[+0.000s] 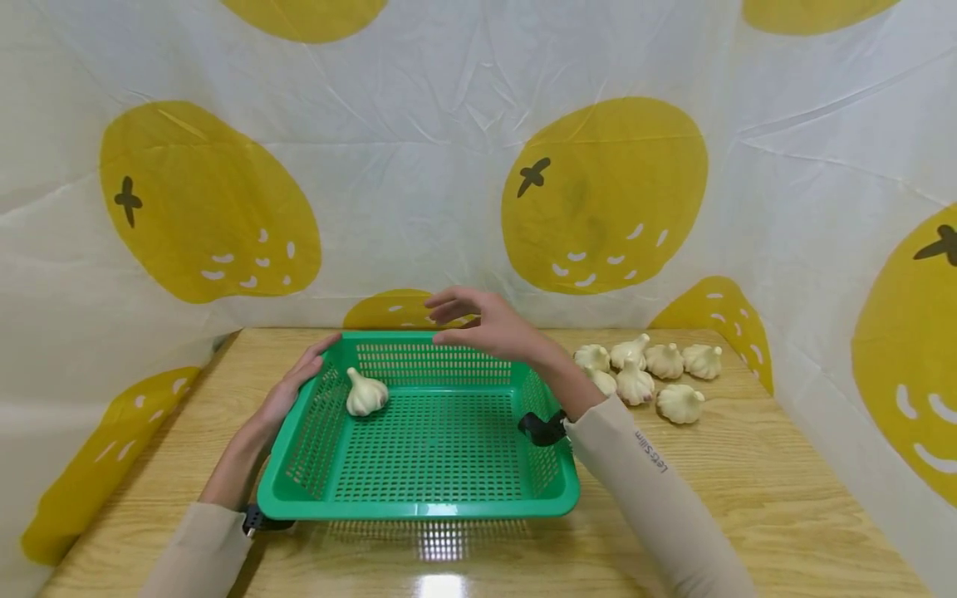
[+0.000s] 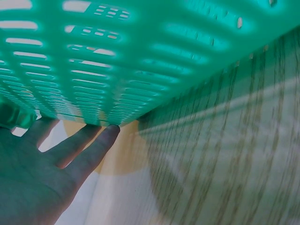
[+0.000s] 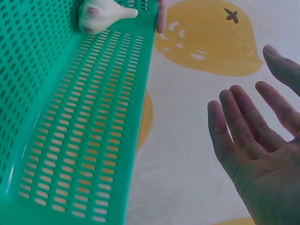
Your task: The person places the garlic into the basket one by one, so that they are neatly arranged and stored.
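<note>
Even light is filling the head view, with white glare shining off the flat, tan wood-grained tabletop (image 1: 763, 507); wrist views are looking dimmer, the green slotted plastic basket (image 2: 140, 51) blurring in the left.

Right grip (image 3: 255, 145), palm visible, fingers extended, apart from green basket (image 3: 120, 187). Garlic bulb (image 3: 103, 16) sits inside, near top; left grip (image 3: 161, 16) touches rim. White sheet (image 3: 183, 140) with yellow fruit print behind.

The basket (image 1: 441, 510) lies open from above, with free floor (image 1: 429, 444) right of the lone bulb (image 1: 366, 394); its right wall (image 1: 534, 386) and the right arm (image 1: 635, 482) stand between that floor and the outer bulbs (image 1: 634, 385).
</note>
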{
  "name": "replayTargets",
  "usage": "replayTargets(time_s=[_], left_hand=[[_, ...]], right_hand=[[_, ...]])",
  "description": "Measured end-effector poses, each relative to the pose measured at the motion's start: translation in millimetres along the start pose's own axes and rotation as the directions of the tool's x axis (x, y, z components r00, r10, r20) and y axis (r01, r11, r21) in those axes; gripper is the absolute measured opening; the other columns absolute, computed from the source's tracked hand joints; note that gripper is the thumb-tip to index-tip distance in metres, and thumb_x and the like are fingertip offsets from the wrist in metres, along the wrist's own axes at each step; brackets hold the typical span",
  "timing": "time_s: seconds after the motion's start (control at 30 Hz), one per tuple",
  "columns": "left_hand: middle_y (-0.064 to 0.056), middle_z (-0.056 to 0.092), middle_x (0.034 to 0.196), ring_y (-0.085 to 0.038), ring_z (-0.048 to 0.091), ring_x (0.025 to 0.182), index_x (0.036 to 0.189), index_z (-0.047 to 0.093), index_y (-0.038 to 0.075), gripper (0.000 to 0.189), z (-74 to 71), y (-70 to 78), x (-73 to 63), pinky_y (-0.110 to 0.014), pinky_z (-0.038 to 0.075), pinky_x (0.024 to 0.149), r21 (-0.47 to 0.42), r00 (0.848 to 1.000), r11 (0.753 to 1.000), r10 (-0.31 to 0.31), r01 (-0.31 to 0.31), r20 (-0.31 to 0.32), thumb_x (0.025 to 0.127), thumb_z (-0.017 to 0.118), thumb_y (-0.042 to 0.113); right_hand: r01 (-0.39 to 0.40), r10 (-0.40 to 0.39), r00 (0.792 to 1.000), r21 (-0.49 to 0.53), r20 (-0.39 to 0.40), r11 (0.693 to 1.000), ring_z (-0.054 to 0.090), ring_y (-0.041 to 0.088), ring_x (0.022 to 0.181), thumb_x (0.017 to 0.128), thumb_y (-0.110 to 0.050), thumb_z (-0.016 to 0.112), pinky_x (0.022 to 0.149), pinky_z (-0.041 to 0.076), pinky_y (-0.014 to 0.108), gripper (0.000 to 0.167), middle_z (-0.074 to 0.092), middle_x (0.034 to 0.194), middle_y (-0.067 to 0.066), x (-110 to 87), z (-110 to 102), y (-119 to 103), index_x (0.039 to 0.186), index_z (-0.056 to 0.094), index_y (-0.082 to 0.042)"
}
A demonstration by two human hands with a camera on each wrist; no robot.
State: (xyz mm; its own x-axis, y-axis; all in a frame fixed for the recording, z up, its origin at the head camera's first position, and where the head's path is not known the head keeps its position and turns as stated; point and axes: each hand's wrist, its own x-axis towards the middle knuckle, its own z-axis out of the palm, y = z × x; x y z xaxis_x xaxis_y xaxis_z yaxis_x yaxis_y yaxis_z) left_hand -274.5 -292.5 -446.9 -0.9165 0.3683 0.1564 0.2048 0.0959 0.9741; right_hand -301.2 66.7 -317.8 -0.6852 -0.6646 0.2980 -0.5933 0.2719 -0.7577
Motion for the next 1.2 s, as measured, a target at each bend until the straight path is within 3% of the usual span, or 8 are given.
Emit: replayTargets(time_s=[0.47,0.67,0.93,1.1,1.2], left_hand=[[-0.021,0.004,0.171,0.002,0.031,0.139,0.168,0.01,0.015,0.058,0.8,-0.1,-3.3,-0.01,0.034,0.105,-0.014,1.0,1.0,-0.008,0.008,-0.006,0.115,0.02,0.036],[-0.022,0.005,0.171,0.005,0.033,0.138,0.167,0.011,0.013,0.057,-0.4,-0.8,-2.2,-0.009,0.033,0.105,0.002,1.0,1.0,0.016,-0.016,-0.004,0.115,0.02,0.034],[-0.022,0.004,0.171,0.005,0.033,0.139,0.168,0.01,0.013,0.057,0.1,-0.9,-0.8,-0.01,0.033,0.106,-0.001,1.0,1.0,0.026,-0.026,0.008,0.115,0.02,0.034],[-0.022,0.005,0.171,0.006,0.034,0.138,0.168,0.011,0.014,0.057,0.2,-1.7,-0.6,-0.009,0.033,0.106,0.003,0.999,0.999,0.032,-0.032,0.005,0.115,0.02,0.034],[-0.021,0.005,0.171,0.007,0.034,0.137,0.168,0.012,0.015,0.056,0.2,-2.3,-0.5,-0.009,0.033,0.105,0.006,1.0,1.0,0.03,-0.03,0.004,0.115,0.02,0.035]], right_hand=[[0.004,-0.007,0.997,-0.043,-0.079,0.999,0.064,0.03,0.124,0.096,-0.015,0.074,0.102,0.054,0.05,0.043,0.068,0.132,0.009,-50.7,-32.9,8.0,0.138,0.063,-0.014],[-0.043,0.039,0.991,-0.032,-0.125,0.999,0.063,0.03,0.127,0.097,-0.015,0.074,0.104,0.053,0.05,0.045,0.067,0.134,0.01,-74.3,-48.0,17.2,0.14,0.061,-0.014],[-0.127,0.115,0.971,-0.047,-0.209,0.991,0.061,0.026,0.128,0.1,-0.019,0.07,0.101,0.053,0.026,0.047,0.064,0.139,0.009,-109.6,-72.1,31.9,0.145,0.057,-0.016],[-0.126,0.101,0.959,-0.08,-0.266,0.989,0.063,0.015,0.124,0.102,-0.016,0.066,0.099,0.051,0.019,0.043,0.063,0.139,0.012,-131.6,-90.7,40.4,0.144,0.057,-0.011],[-0.124,0.093,0.95,-0.088,-0.297,0.988,0.063,0.008,0.122,0.103,-0.012,0.063,0.097,0.05,0.015,0.041,0.063,0.137,0.007,-145.3,-102.0,43.8,0.144,0.056,-0.008]])
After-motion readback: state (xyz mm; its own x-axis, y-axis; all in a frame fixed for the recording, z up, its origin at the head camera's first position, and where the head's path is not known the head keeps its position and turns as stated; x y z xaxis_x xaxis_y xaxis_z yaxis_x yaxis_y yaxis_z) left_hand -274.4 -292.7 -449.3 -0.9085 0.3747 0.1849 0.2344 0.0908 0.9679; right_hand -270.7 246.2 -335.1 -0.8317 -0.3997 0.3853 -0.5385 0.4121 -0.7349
